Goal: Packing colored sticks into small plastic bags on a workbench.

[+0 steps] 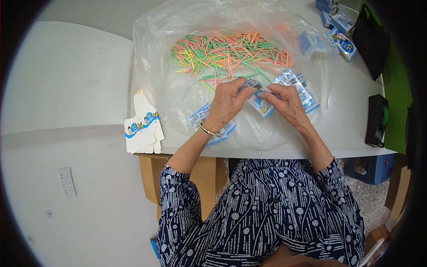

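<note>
While a flattened white-and-blue printed card carton [143, 127] overhangs the left edge of the white table [351, 115], a small blue-and-white printed packet [261, 103] is pinched between the left hand [227, 101] and right hand [287, 103], fingers closed on it, above the clear plastic sheet [178, 95]. Behind lies a heap of pink, green and orange thin sticks [227, 54]. A black tape dispenser [376, 120] sits at the right edge.

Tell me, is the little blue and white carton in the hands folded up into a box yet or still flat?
Cannot tell for sure. The small carton is pinched between the left hand and right hand, whose fingers cover most of it.
</note>
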A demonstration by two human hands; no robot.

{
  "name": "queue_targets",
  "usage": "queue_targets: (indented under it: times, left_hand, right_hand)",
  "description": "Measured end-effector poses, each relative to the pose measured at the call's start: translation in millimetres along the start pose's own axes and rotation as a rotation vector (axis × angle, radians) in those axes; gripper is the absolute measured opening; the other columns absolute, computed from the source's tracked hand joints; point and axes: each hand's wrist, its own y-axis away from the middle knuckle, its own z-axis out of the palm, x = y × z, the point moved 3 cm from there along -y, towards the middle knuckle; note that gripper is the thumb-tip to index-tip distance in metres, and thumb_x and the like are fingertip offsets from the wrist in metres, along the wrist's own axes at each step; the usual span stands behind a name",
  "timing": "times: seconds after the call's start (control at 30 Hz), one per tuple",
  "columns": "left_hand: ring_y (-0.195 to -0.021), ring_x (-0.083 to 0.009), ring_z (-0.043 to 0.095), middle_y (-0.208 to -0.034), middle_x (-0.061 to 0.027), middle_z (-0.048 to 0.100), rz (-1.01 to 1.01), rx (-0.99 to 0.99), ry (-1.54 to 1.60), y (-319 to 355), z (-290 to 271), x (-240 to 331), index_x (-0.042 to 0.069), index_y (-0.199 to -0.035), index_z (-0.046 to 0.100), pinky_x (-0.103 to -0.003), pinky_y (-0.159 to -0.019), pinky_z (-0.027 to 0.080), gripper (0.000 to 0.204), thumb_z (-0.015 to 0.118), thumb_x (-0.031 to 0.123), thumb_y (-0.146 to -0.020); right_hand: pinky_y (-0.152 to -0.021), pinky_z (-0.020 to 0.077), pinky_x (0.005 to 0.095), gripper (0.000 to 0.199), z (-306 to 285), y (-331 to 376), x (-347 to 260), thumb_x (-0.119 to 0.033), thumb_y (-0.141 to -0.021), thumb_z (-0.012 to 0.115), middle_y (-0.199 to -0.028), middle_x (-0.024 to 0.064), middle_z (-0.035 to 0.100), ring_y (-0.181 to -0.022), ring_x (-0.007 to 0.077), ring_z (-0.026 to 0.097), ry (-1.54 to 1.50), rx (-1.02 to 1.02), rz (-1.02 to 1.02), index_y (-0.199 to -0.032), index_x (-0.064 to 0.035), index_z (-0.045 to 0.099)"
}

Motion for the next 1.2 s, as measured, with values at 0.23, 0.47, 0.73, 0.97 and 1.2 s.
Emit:
queue_targets:
  times: [0.23,0.47,0.73,0.97,1.2]
  left_hand:
    - [-0.05,-0.0107,0.046,-0.059,-0.0095,0.056,0.105,0.053,-0.218,5,0,-7,0.0,-0.089,0.066,-0.027,-0.048,0.037,0.011,0.064,0.011,-0.086]
    - [-0.049,-0.0102,0.046,-0.058,-0.01,0.055,0.116,0.045,-0.213,9,-1,-10,0.0,-0.089,0.065,-0.027,-0.046,0.036,0.01,0.063,0.01,-0.086]
    - [-0.061,-0.009,0.052,-0.07,-0.0112,0.061,0.052,-0.012,-0.271,16,-2,-13,-0.001,-0.09,0.064,-0.025,-0.055,0.042,0.012,0.064,0.01,-0.085]
    - [-0.099,-0.0259,0.056,-0.103,-0.0113,0.061,0.264,-0.014,-0.628,-10,-80,-51,0.003,-0.109,0.059,-0.035,-0.087,0.042,0.032,0.067,0.01,-0.079]
    - [-0.103,-0.028,0.051,-0.108,-0.0092,0.057,0.441,-0.25,-1.109,-9,-67,-84,0.006,-0.112,0.054,-0.04,-0.092,0.038,0.045,0.064,0.006,-0.068]
  right_hand:
    - [-0.05,0.0315,0.0305,0.031,11,1,7,-0.023,-0.086,0.064,-0.053,0.005,0.045,-0.053,0.0107,0.038,-0.008,-0.075,0.047,-0.072,0.0044,0.06]
    - [-0.049,0.031,0.0306,0.03,14,0,5,-0.021,-0.086,0.065,-0.053,0.0061,0.044,-0.053,0.0104,0.038,0.078,-0.106,-0.016,-0.071,0.0036,0.059]
    - [-0.049,0.0306,0.0306,0.03,17,2,7,-0.022,-0.086,0.065,-0.055,0.0051,0.045,-0.053,0.01,0.038,-0.06,-0.131,0.036,-0.072,0.0037,0.058]
    - [-0.051,0.0316,0.0319,0.033,26,4,23,-0.02,-0.088,0.062,-0.056,0.0093,0.039,-0.053,0.0154,0.038,0.018,-0.179,-0.079,-0.066,0.0027,0.051]
    - [-0.066,0.041,0.041,0.025,39,14,27,-0.026,-0.089,0.058,-0.07,0.0121,0.059,-0.069,0.0315,0.055,0.333,-0.316,-0.402,-0.075,-0.0043,0.059]
